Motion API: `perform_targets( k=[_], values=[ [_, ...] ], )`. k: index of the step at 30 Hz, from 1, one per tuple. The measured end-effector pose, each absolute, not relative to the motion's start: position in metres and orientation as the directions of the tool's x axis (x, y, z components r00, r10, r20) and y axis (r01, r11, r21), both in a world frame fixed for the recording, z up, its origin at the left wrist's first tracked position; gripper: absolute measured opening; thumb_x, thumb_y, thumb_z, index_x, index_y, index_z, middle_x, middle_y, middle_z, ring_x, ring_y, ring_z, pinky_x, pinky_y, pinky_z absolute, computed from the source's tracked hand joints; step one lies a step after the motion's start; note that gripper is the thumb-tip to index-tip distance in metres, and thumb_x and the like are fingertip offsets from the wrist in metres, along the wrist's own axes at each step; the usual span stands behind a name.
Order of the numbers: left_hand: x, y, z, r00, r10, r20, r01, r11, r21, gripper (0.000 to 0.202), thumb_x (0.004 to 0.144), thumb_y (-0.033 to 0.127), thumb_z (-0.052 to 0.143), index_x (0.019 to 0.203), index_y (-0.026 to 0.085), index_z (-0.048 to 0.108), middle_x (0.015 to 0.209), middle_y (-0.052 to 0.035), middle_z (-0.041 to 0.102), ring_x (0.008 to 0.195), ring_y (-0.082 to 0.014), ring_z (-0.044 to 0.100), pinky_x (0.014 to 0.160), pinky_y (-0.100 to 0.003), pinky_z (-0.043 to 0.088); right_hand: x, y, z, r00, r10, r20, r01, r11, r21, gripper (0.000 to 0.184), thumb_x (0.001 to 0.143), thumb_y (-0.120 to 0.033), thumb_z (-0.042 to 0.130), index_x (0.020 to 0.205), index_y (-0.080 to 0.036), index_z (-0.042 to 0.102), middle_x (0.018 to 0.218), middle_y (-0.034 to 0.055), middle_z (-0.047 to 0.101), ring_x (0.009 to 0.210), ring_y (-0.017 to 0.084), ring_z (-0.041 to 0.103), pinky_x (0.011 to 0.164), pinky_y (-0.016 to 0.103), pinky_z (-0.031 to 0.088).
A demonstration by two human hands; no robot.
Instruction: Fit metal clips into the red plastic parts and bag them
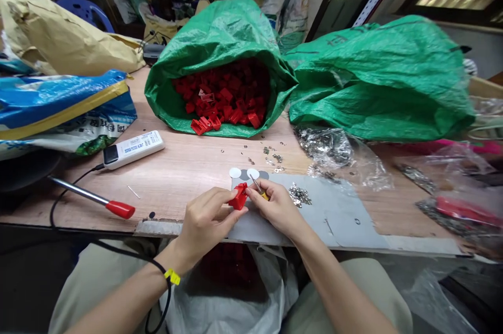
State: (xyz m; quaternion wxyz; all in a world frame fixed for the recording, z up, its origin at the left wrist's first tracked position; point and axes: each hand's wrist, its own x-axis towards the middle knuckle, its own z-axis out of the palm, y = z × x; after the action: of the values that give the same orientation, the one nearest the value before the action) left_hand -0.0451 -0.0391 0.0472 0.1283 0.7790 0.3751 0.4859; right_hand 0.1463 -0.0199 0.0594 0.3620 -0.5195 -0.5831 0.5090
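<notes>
- Left hand (pixel 206 219): fingers closed around a small red part (pixel 238 197), holding it just above the near table edge, over a grey sheet (pixel 334 213).
- Right hand (pixel 277 206): pinching a thin metal tool (pixel 257 185) with a yellow grip; the tip points up and left, just beside the red part.
- Red part: between both hands, touching left fingertips; the right hand is against its right side.
- Two white discs (pixel 234 172): on the sheet's far edge, just beyond the hands.
- Metal bits (pixel 299 195): small heap on the sheet, right of the right hand; more are scattered on the table (pixel 188 166) towards the bags.
- Green bag (pixel 220 41): lying open towards the person, full of red parts (pixel 223 96), several spilling at its mouth.
- Second green bag (pixel 385 77): to the right, touching the first; contents hidden.
- Clear bags (pixel 334 153): right side, holding more metal bits.
- Screwdriver (pixel 94 199): red handle, lying left of the hands, well apart.
- White remote-like device (pixel 133 148): left, with a black cable attached.
- White bag (pixel 243 292): below the table edge, between the knees, red parts inside.
</notes>
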Motion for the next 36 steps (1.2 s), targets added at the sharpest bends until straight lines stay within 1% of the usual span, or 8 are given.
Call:
perform_targets(
  k=[9,15,17,20,22,24,29,36],
  values=[
    [-0.054,-0.035,0.049,0.175,0.661,0.73,0.391,-0.727,0.564,0.035,0.077,0.012,0.082,0.108,0.018,0.067,0.094,-0.005,0.075,0.086,-0.0165,0.073,0.077,-0.026,0.062,0.138,-0.028,0.069,-0.324,0.898,-0.297,-0.181,-0.367,-0.912,0.042,0.077,-0.051,0.079,0.097,-0.017,0.064,0.054,-0.0082,0.051,0.039,0.004,0.024,0.035,0.018,0.021],
    [-0.058,-0.033,0.045,0.169,0.835,0.524,0.046,-0.538,0.842,0.03,0.079,0.014,0.079,0.107,0.018,0.07,0.1,-0.006,0.075,0.09,-0.0181,0.074,0.075,-0.027,0.065,0.136,-0.03,0.07,-0.426,0.825,-0.37,-0.293,-0.513,-0.807,0.041,0.069,-0.045,0.085,0.086,-0.017,0.06,0.05,-0.0132,0.033,0.043,0.003,0.014,0.036,0.016,0.016],
    [-0.057,-0.031,0.046,0.161,0.9,0.405,0.003,-0.411,0.912,0.025,0.081,0.02,0.078,0.105,0.019,0.071,0.099,-0.0053,0.076,0.086,-0.0179,0.075,0.073,-0.026,0.066,0.142,-0.03,0.075,-0.397,0.84,-0.37,-0.188,-0.469,-0.863,0.04,0.071,-0.048,0.082,0.086,-0.018,0.062,0.051,-0.0114,0.036,0.041,0.004,0.02,0.037,0.018,0.018],
    [-0.053,-0.03,0.048,0.183,0.965,0.188,0.042,-0.199,0.979,0.024,0.082,0.03,0.078,0.101,0.018,0.071,0.093,-0.0049,0.077,0.077,-0.0181,0.075,0.064,-0.026,0.065,0.17,-0.031,0.087,-0.225,0.936,-0.271,0.257,-0.211,-0.943,0.034,0.078,-0.048,0.076,0.094,-0.018,0.069,0.06,-0.0034,0.056,0.048,0.01,0.044,0.044,0.022,0.032],
    [-0.05,-0.031,0.047,0.223,0.968,0.112,0.117,-0.14,0.983,0.024,0.082,0.033,0.078,0.099,0.017,0.071,0.089,-0.005,0.076,0.072,-0.0176,0.074,0.062,-0.027,0.064,0.197,-0.033,0.094,-0.093,0.991,-0.095,0.596,-0.021,-0.802,0.027,0.08,-0.04,0.073,0.097,-0.019,0.072,0.077,0.0026,0.068,0.068,0.017,0.059,0.059,0.026,0.041],
    [-0.047,-0.031,0.045,0.242,0.96,0.142,0.227,-0.199,0.953,0.021,0.082,0.032,0.076,0.097,0.017,0.072,0.087,-0.0047,0.075,0.072,-0.0163,0.071,0.063,-0.026,0.061,0.222,-0.035,0.1,-0.022,0.997,-0.076,0.811,-0.027,-0.584,0.013,0.083,-0.032,0.066,0.087,-0.02,0.071,0.081,0.0046,0.072,0.073,0.02,0.063,0.062,0.028,0.04],
    [-0.046,-0.031,0.042,0.276,0.922,0.27,0.39,-0.365,0.846,0.017,0.085,0.028,0.073,0.098,0.019,0.072,0.088,-0.0037,0.072,0.074,-0.0143,0.066,0.064,-0.025,0.053,0.236,-0.035,0.097,0.027,0.987,-0.16,0.955,-0.073,-0.287,0.01,0.087,-0.026,0.061,0.082,-0.023,0.069,0.076,0.0026,0.073,0.07,0.021,0.065,0.058,0.028,0.035],
    [-0.048,-0.029,0.043,0.378,0.865,0.329,0.445,-0.482,0.755,0.02,0.086,0.027,0.074,0.103,0.019,0.068,0.092,-0.0036,0.068,0.082,-0.0148,0.063,0.071,-0.026,0.048,0.219,-0.028,0.085,0.065,0.985,-0.157,0.983,-0.091,-0.162,0.013,0.09,-0.026,0.058,0.085,-0.025,0.069,0.083,0.0049,0.075,0.077,0.025,0.067,0.058,0.029,0.031]
  ],
)
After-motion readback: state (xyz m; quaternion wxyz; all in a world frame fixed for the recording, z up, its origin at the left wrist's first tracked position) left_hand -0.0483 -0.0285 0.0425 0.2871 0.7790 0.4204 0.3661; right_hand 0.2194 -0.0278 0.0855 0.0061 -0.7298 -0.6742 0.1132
